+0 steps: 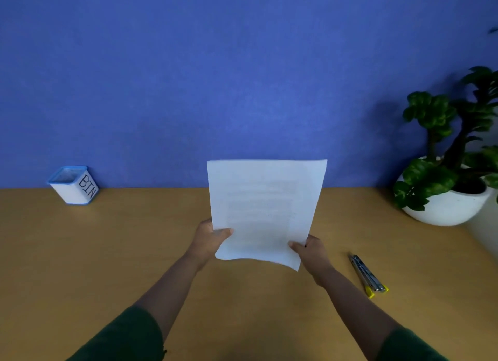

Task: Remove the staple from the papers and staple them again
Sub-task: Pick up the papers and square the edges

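Blue wall point(188, 78) fills the upper half of the frame; a tan table point(134, 253) fills the lower half. At right, a green plant point(444, 134) stands in a white bowl-shaped pot point(447, 210) at the table's rear edge. At centre, the papers point(264, 212) are held upright above the table, faint print showing; no staple can be made out. The left hand point(210, 239) pinches the lower left edge, thumb on the front face, fingers hidden behind. The right hand point(310, 250) pinches the lower right edge likewise. At left, a white bin point(72, 185) with blue rim, lettered "BIN", stands by the wall. Lower right, a metal stapler point(367, 276) with yellow ends lies flat, apart from both hands.
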